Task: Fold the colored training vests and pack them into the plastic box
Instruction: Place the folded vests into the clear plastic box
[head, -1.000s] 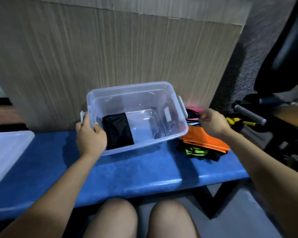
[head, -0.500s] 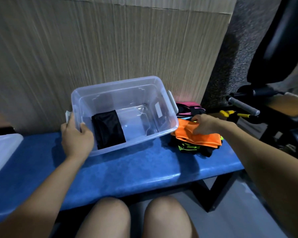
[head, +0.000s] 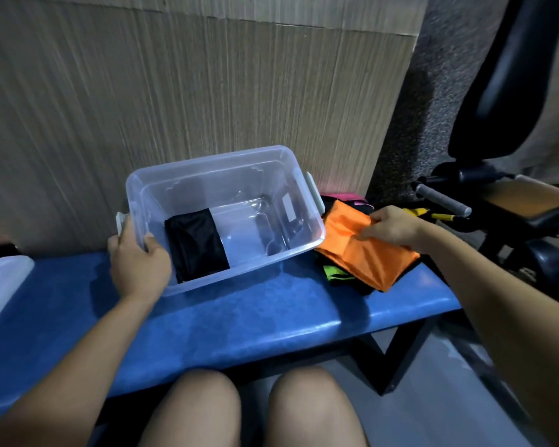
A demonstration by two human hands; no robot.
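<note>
A clear plastic box (head: 307, 235) sits on the blue bench (head: 239, 321). A folded black vest (head: 196, 248) lies flat in its left half. My left hand (head: 136, 259) grips the box's near left corner, thumb over the rim. To the right of the box lies a pile of vests, with a folded orange vest (head: 362, 256) on top, a neon green one (head: 333, 272) under it and a pink one (head: 347, 197) behind. My right hand (head: 391, 227) pinches the orange vest's upper edge and lifts it a little off the pile.
A white box lid (head: 0, 282) lies at the bench's left end. A wood-grain panel (head: 191, 101) stands right behind the box. Black gym equipment with a grey-grip handle (head: 442, 200) and yellow-handled tools (head: 442, 216) crowd the right side. My knees are under the bench's front edge.
My right hand went from the back of the pile onto the orange vest, took hold of it and raised its upper edge. My left hand stayed on the box corner.
</note>
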